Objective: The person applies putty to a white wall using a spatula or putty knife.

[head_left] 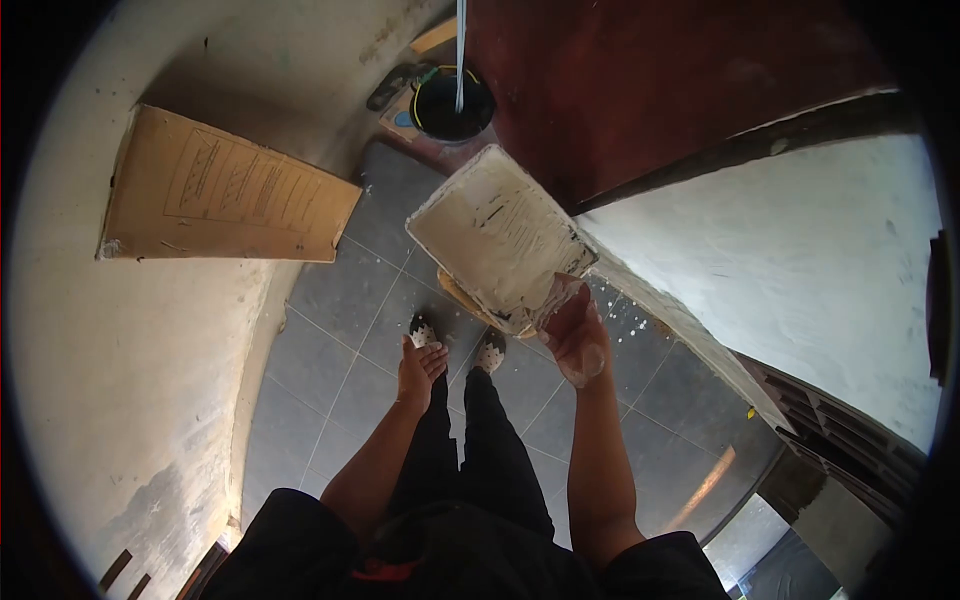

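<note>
No readable text anywhere. The cardboard sheet (225,190) leaning on the left wall carries printed line drawings and what may be small caption lines, too small and blurred to make out. The white-coated board (497,235) shows only dark smears, no lettering. The black bucket (453,103) shows no legible label or brand.

The plaster board (497,237) is a flat rectangular slab, fully covered with whitish, smeared plaster with a few dark marks on its face. It is held up in the air and tilted, above the tiled floor, near the middle of the scene. Its near right corner is gripped; the far edge points away
</note>
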`<state>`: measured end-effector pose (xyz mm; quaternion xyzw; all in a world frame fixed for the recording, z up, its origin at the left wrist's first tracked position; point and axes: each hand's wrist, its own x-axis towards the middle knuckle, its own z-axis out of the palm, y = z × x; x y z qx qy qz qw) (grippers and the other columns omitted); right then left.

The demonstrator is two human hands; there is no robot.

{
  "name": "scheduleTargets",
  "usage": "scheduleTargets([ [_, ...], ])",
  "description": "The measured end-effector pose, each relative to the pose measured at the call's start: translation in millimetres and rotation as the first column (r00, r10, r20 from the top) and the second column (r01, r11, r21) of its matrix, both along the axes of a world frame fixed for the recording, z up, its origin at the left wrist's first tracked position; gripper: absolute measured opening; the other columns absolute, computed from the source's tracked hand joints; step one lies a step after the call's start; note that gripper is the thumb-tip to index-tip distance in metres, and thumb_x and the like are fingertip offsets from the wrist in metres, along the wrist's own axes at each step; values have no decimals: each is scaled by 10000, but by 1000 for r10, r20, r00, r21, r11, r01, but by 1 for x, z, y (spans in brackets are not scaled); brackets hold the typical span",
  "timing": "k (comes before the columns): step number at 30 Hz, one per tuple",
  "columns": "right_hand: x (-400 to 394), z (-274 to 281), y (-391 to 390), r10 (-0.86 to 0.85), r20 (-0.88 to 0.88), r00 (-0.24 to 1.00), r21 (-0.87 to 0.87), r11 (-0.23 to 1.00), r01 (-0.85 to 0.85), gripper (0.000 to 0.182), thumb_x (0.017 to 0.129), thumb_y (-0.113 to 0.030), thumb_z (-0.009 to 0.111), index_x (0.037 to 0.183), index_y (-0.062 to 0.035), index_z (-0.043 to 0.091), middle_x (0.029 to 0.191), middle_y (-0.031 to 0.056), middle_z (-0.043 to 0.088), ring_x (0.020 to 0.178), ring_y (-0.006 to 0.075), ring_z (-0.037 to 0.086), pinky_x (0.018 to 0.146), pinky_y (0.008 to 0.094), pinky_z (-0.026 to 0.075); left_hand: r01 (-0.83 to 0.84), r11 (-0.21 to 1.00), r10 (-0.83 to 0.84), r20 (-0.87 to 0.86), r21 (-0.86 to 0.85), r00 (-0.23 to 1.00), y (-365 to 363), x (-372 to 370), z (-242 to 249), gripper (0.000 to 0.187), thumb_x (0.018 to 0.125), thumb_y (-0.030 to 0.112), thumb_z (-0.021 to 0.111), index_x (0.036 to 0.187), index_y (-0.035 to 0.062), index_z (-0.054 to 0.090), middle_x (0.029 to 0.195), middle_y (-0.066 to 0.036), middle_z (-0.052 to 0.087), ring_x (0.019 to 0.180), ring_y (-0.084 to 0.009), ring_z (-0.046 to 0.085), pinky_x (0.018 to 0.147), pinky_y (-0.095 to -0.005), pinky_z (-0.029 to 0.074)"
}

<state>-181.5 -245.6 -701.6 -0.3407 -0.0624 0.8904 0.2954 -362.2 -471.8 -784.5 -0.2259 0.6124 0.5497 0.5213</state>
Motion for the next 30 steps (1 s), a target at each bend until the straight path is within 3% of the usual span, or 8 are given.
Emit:
scheduleTargets([
  [4, 3, 47, 2, -4, -126, 992, 50, 999, 10, 528, 1023, -513, 464, 1404, -150, 505, 1343, 101, 618, 1164, 294, 647, 853, 467, 613, 13, 997, -11, -28, 75, 1000, 3, -4, 44, 886, 995, 697, 269, 1248, -96, 571, 1221, -216, 658, 1190, -301, 620, 1078, -400, 446],
  [9, 3, 123, 3, -21, -168, 986, 169, 984, 50, 550, 1016, -489, 487, 1415, -111, 488, 1336, 126, 622, 1196, 309, 629, 890, 463, 600, 13, 974, -13, 2, 227, 1000, 42, -15, 89, 906, 973, 727, 295, 1237, -98, 559, 1194, -227, 660, 1157, -328, 622, 1051, -431, 444],
  [13, 19, 170, 4, -165, -173, 971, 135, 973, 189, 477, 994, -449, 516, 1335, -120, 574, 1278, 93, 663, 1168, 295, 638, 925, 484, 557, 184, 902, -153, -109, 390, 982, 105, -30, 138, 950, 959, 748, 300, 1351, -97, 484, 1306, -238, 595, 1216, -328, 587, 1089, -427, 412],
  [20, 61, 300, 29, -407, -367, 836, 222, 835, 504, 524, 968, -407, 532, 1410, -130, 478, 1443, 125, 523, 1324, 348, 507, 1067, 551, 452, 561, 539, -214, -543, 628, 812, 209, -22, 323, 861, 1013, 668, 250, 1492, -40, 355, 1483, -229, 471, 1418, -308, 416, 1186, -414, 269],
  [25, 84, 423, 50, -420, -540, 729, 422, 615, 666, 562, 993, -419, 494, 1424, -65, 435, 1429, 152, 517, 1291, 354, 538, 1033, 534, 493, 774, 322, 119, -834, 546, 539, 297, -1, 476, 770, 1050, 578, 244, 1552, -6, 251, 1567, -224, 354, 1490, -300, 290, 1227, -422, 174],
  [27, 93, 465, 57, -340, -634, 695, 440, 580, 685, 529, 1020, -399, 474, 1419, -53, 434, 1423, 153, 521, 1292, 346, 540, 1047, 520, 493, 895, 331, 521, -849, 299, 91, 331, 14, 544, 693, 1065, 403, 388, 1562, -29, 172, 1630, -227, 200, 1520, -336, 191, 1226, -409, 179],
  [28, 97, 482, 59, -269, -673, 689, 465, 571, 677, 508, 1028, -376, 480, 1409, -43, 443, 1416, 152, 530, 1290, 337, 543, 1064, 508, 487, 898, 396, 618, -779, 190, -107, 336, 22, 587, 758, 1050, 486, 373, 1568, -23, 157, 1644, -215, 158, 1529, -332, 153, 1227, -464, 142],
  [30, 104, 514, 63, -268, -666, 697, 473, 570, 671, 528, 1031, -396, 459, 1424, -46, 422, 1431, 157, 511, 1297, 344, 536, 1048, 516, 498, 881, 461, 754, -568, 102, -329, 362, 32, 653, 794, 1021, 501, 452, 1563, -15, 187, 1630, -238, 176, 1515, -379, 179, 1217, -486, 177],
])
